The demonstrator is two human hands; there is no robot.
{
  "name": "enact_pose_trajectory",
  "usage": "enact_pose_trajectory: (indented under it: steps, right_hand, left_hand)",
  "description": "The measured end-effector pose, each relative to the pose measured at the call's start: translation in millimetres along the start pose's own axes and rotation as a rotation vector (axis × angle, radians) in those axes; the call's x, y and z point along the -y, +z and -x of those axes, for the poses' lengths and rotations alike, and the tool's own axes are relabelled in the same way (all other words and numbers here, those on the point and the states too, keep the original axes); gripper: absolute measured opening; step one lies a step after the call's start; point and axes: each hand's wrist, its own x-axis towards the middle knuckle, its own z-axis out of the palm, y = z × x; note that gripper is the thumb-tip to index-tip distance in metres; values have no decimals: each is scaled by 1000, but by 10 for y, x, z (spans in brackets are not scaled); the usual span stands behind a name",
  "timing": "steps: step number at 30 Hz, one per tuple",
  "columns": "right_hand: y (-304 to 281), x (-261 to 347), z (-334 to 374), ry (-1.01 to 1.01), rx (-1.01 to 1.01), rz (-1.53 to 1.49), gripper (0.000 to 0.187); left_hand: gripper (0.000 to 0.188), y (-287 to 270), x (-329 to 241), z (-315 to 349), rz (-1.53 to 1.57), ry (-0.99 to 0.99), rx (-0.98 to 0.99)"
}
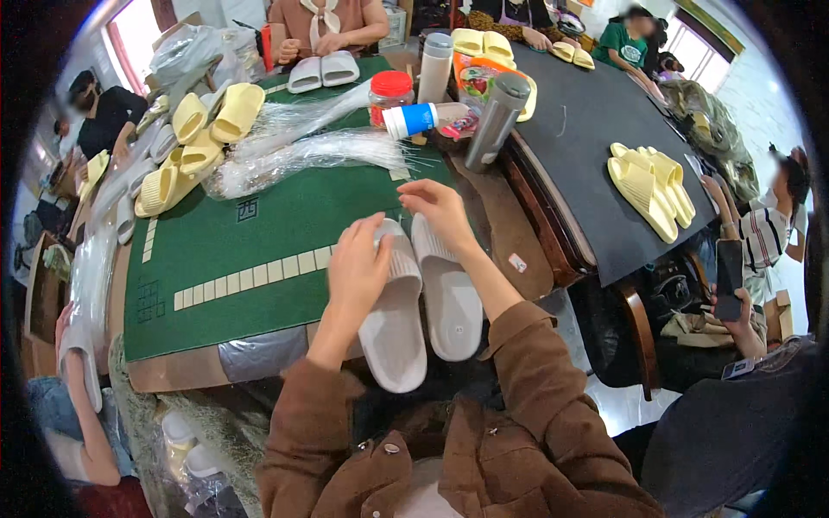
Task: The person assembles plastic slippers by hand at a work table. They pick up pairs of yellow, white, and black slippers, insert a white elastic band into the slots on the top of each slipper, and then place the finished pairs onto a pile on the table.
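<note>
The heels of the grey left slipper (397, 345) and right slipper (453, 315) sit closest to the body, their long axes running away side by side, toes leaning slightly left. Farther up, the left hand (357, 263) lies loosely curled along the left of its slipper's strap, nearest that one, while the right hand (442, 216) arches over the other's toe, fingers bent; whether either pinches anything, I can't tell. Beyond the toes, clear strands (319, 154) lie across the green mat (302, 211).
</note>
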Motion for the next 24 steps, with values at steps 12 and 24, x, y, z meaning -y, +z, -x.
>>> enact_pose_trajectory:
  steps: [12, 24]
  right_hand:
    - [-9, 25, 51, 66, -44, 67, 19]
    - [6, -157, -10, 40, 25, 8, 13]
  left_hand:
    - [18, 621, 248, -347, 350, -235, 41]
    - [15, 590, 336, -294, 411, -283, -74]
